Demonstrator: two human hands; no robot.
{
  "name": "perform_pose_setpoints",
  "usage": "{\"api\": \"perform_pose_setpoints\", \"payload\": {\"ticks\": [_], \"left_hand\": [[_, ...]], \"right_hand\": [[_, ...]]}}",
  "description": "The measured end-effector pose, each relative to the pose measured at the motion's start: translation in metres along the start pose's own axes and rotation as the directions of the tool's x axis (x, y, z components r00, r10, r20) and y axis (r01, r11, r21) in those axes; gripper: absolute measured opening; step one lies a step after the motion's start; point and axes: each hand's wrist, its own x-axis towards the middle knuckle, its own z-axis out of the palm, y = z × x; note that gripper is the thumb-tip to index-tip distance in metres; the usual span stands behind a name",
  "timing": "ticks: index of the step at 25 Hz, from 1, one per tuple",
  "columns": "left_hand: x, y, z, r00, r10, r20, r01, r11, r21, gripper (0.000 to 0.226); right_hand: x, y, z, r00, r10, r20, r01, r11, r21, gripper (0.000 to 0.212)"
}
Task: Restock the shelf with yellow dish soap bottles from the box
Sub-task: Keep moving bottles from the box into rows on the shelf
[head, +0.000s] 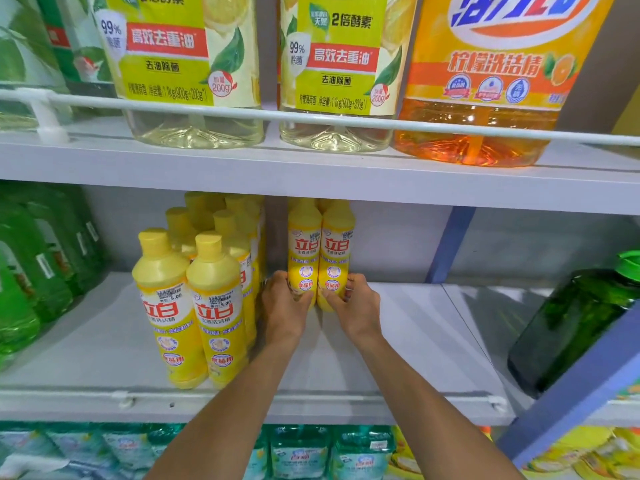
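Note:
Two yellow dish soap bottles stand upright side by side deep on the middle shelf (415,358). My left hand (282,306) grips the base of the left bottle (304,247), and my right hand (356,306) grips the base of the right bottle (336,251). More yellow tops show just behind them. To the left, a group of several identical yellow bottles (194,299) stands in rows reaching the shelf's front edge. The box is out of view.
Green bottles (38,271) fill the shelf's left end. A dark green bottle (575,327) leans at the right by a blue upright (450,244). Large lemon and orange detergent bottles (339,71) sit on the shelf above behind a white rail (242,114). Teal-labelled bottles (298,452) stand below.

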Motion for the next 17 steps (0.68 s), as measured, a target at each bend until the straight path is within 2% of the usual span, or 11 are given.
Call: {"api": "perform_pose_setpoints", "payload": {"ticks": [6,11,14,17], "left_hand": [[-0.001,0.0,-0.001,0.999,-0.023,0.026,0.023,1.0,-0.016,0.047],[-0.001,0.006,-0.017,0.986,-0.075,0.151,0.074,0.997,0.014,0.05],[-0.016,0.014,-0.035,0.967,0.011,0.255,-0.055,0.985,0.163,0.046],[-0.043,0.027,-0.058,0.894,0.122,0.431,-0.31,0.863,0.399,0.058]], "right_hand": [[0.0,-0.003,0.002,1.0,0.009,0.012,-0.009,1.0,-0.016,0.047],[-0.004,-0.012,-0.02,0.992,0.037,0.122,-0.022,0.992,-0.122,0.053],[-0.016,-0.014,-0.044,0.974,-0.044,0.22,0.116,0.939,-0.324,0.065],[-0.035,-0.024,-0.071,0.915,-0.086,0.395,0.283,0.833,-0.475,0.064]]}}
